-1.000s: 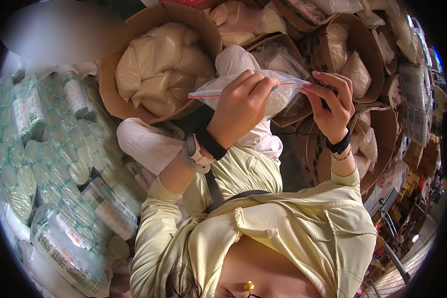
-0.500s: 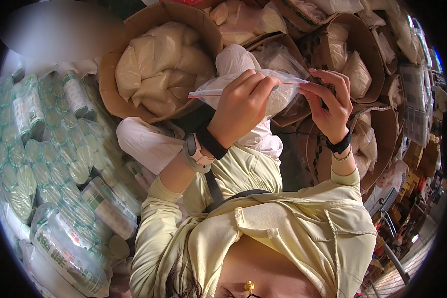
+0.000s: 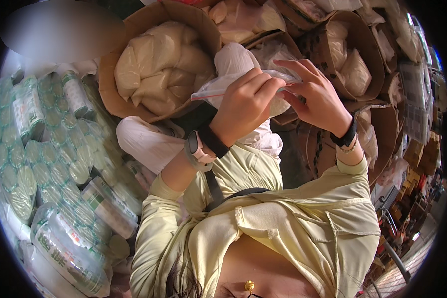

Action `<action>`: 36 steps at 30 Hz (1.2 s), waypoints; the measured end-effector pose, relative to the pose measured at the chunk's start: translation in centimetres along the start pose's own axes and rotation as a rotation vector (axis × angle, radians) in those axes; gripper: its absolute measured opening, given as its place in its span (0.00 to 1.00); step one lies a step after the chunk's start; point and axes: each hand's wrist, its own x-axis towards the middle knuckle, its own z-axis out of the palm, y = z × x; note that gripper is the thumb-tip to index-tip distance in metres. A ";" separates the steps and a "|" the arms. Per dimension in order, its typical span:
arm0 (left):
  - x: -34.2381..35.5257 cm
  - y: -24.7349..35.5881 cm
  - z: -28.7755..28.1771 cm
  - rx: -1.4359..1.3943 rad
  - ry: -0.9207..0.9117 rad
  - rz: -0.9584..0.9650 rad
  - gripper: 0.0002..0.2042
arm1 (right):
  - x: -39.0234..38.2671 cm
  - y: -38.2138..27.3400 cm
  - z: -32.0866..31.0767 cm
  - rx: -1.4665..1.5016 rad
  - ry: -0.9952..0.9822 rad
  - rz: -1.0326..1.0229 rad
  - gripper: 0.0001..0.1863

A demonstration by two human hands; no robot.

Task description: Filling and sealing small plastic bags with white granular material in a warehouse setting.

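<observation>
A clear zip-top bag with a red seam is held up above my lap, with pale contents partly visible. My left hand is closed on its top edge near the middle, knuckles up. My right hand pinches the same edge just to the right, thumb and forefinger close beside my left fingertips, with the upper fingers stretched over the bag. Part of the bag is hidden behind both hands.
A cardboard box of cream-filled bags stands beyond my left knee; more open boxes of bags sit ahead and right. Stacks of green plastic-wrapped cylinders fill the left. A grey clear-plastic pile and metal bars lie at the far right.
My right hand has slid leftward along the bag's edge, from the right end to beside my left hand. My left hand has barely moved.
</observation>
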 end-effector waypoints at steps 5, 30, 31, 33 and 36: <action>0.2 -0.2 -0.2 0.048 -0.096 -0.090 0.07 | -1.0 0.5 -0.4 0.119 -0.018 0.047 0.08; 0.6 0.2 0.1 0.056 -0.127 -0.030 0.04 | -1.9 0.4 1.1 0.053 0.297 0.105 0.10; 0.7 0.3 0.2 0.048 -0.119 -0.018 0.04 | -1.9 0.1 0.8 0.058 0.277 0.094 0.10; 0.8 0.4 0.5 0.042 -0.112 -0.005 0.04 | -1.8 0.0 1.1 0.053 0.255 0.066 0.10; 0.9 0.6 1.0 0.133 -0.174 0.062 0.04 | -1.8 0.0 1.5 0.061 0.260 0.028 0.11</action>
